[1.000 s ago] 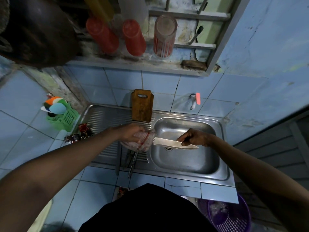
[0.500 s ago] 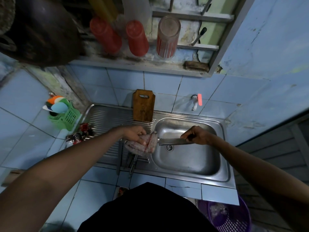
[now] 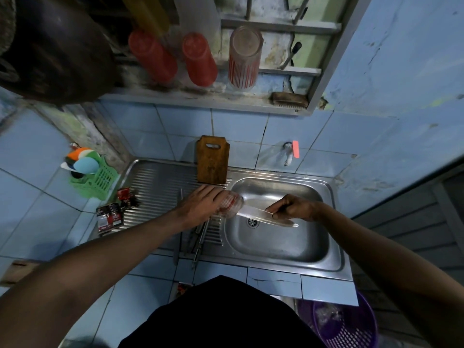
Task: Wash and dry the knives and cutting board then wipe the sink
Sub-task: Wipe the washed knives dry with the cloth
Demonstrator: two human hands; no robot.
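Since the earlier frame, left hand (image 3: 200, 203) slid its checked cloth (image 3: 229, 205) back to the knife (image 3: 266, 217) blade's heel; more blade now bare over the sink (image 3: 324, 249) basin. Left grip wraps cloth around blade for drying. Right hand (image 3: 292, 207) pinches the handle end, holding the knife level above the drain so drips fall in. Wooden cutting board (image 3: 213, 160) leans on the wall tiles at the drainboard's back edge, likely to air-dry.

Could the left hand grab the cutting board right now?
Probably not yet. The left hand is busy holding the cloth against the knife. The cutting board leans just behind it with nothing between.
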